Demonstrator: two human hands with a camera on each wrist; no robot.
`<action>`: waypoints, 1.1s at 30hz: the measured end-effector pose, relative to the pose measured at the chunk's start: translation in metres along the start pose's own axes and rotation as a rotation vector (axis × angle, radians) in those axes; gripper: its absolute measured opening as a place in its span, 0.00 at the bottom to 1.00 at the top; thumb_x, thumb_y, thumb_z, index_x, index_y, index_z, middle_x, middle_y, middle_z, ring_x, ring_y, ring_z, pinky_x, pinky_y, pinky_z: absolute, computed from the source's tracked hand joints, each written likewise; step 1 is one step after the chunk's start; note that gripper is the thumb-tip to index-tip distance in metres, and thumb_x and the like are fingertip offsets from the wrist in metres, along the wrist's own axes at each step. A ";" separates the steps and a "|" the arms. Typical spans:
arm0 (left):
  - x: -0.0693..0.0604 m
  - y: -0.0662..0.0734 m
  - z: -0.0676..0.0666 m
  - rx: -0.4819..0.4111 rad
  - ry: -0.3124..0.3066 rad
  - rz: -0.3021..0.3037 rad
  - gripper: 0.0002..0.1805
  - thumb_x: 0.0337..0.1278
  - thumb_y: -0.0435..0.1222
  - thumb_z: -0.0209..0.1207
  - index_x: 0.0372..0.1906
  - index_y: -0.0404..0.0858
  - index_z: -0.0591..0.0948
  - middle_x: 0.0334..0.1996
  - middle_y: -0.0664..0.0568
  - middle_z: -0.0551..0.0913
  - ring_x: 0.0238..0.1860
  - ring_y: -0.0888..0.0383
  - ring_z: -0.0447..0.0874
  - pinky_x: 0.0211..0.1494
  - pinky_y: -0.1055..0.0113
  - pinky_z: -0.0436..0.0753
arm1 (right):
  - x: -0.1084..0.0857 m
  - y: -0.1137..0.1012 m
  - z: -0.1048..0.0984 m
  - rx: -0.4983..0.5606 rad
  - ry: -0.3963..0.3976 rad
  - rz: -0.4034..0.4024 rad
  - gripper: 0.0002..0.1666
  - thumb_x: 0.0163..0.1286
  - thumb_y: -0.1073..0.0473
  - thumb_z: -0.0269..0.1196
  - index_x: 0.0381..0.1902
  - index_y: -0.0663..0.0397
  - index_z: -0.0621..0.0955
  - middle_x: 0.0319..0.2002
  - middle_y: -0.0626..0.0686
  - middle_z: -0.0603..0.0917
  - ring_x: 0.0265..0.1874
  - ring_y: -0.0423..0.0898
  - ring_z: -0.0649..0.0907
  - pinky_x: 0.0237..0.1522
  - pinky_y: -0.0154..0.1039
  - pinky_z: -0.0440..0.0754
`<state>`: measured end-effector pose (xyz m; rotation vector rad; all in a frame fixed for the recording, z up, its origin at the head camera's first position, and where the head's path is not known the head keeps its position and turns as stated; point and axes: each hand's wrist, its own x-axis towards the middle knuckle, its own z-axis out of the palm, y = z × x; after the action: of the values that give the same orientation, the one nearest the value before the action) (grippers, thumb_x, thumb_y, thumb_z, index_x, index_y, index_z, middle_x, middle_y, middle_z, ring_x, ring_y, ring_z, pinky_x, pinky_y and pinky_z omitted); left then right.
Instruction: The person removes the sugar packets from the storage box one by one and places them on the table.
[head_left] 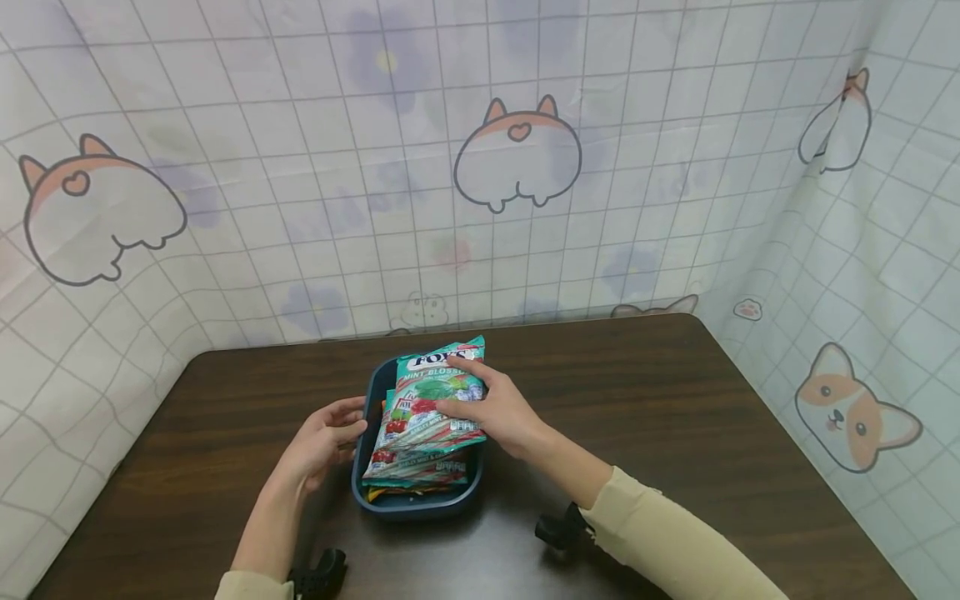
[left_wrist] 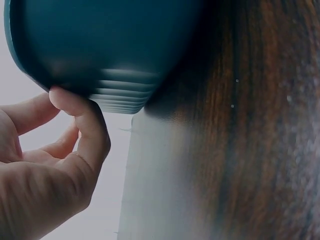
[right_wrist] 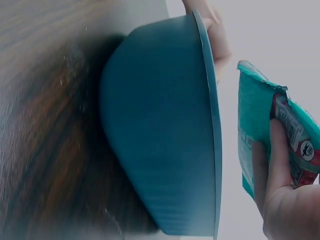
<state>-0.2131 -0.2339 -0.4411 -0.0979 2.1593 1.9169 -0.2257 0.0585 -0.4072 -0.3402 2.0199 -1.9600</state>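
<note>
Here, half-closed hands: left point(head_left: 324, 440) on rounded plastic tub point(head_left: 427, 509), right point(head_left: 504, 410) round glossy packet point(head_left: 429, 408).

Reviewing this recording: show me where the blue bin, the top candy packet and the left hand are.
Blue bin point(right_wrist: 162, 125): right wrist view, outer side wall.
Top candy packet point(head_left: 432, 390): head view, printed front.
Left hand point(head_left: 324, 440): head view, middle of the hand.

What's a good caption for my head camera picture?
A right hand holds a teal packet over a blue bin of more packets while the left hand touches the bin.
</note>
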 end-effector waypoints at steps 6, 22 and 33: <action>0.001 -0.001 -0.001 0.006 -0.002 -0.006 0.29 0.77 0.31 0.53 0.76 0.30 0.62 0.65 0.33 0.70 0.52 0.49 0.78 0.53 0.57 0.83 | -0.004 -0.002 -0.014 -0.001 0.030 -0.002 0.39 0.69 0.55 0.71 0.76 0.42 0.72 0.68 0.62 0.69 0.48 0.52 0.83 0.47 0.43 0.85; 0.000 -0.001 0.001 0.017 0.011 0.001 0.29 0.76 0.32 0.54 0.75 0.30 0.63 0.65 0.34 0.70 0.54 0.46 0.76 0.53 0.57 0.82 | -0.015 0.003 -0.061 -0.006 0.037 0.017 0.36 0.73 0.55 0.67 0.76 0.40 0.71 0.61 0.64 0.76 0.41 0.52 0.87 0.44 0.41 0.86; 0.001 -0.001 0.001 0.010 0.023 -0.015 0.28 0.76 0.33 0.54 0.75 0.31 0.63 0.64 0.35 0.71 0.53 0.46 0.76 0.51 0.59 0.82 | -0.021 0.012 -0.091 -0.007 0.036 0.023 0.37 0.74 0.53 0.66 0.78 0.43 0.68 0.63 0.65 0.72 0.41 0.51 0.85 0.43 0.39 0.85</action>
<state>-0.2135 -0.2328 -0.4427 -0.1344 2.1763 1.9057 -0.2401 0.1511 -0.4163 -0.2842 2.0445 -1.9590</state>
